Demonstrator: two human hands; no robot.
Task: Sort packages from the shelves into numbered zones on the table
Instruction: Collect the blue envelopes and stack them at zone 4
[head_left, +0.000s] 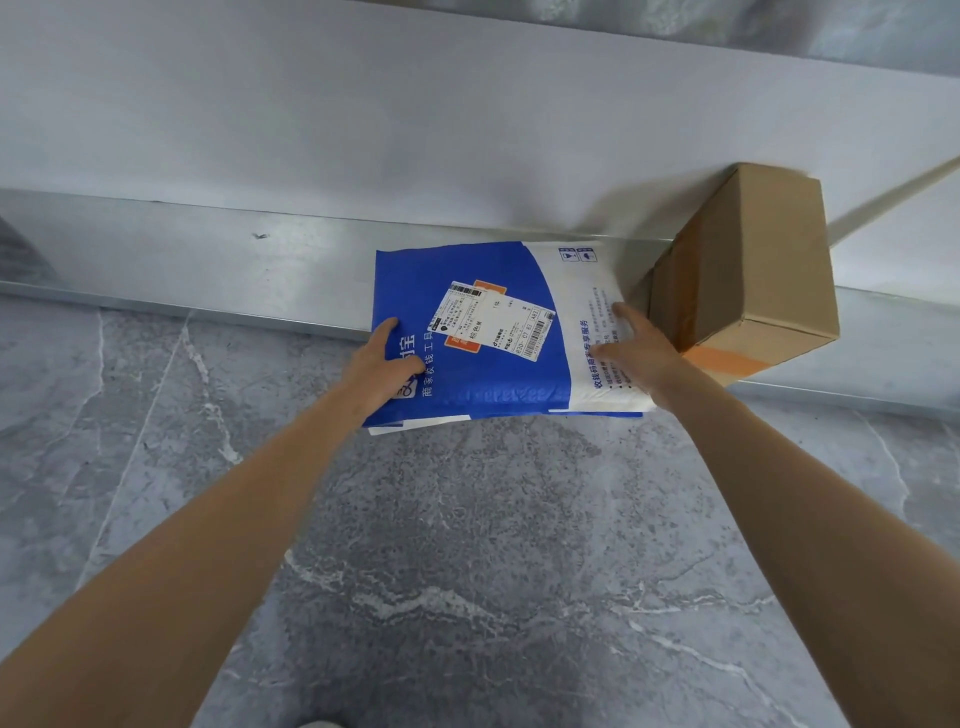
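Glossy blue-and-white plastic mailer (493, 332) with paper label (491, 325), matt brown cardboard box (748, 270), smooth brushed metal shelf (208, 265), polished grey marble-look floor (467, 545)

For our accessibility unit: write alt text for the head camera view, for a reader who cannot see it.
Two hands hold a blue and white mailer bag by its ends, left hand on the blue end, right hand on the white, at the edge of a metal shelf. A taped cardboard box sits beside the right hand.
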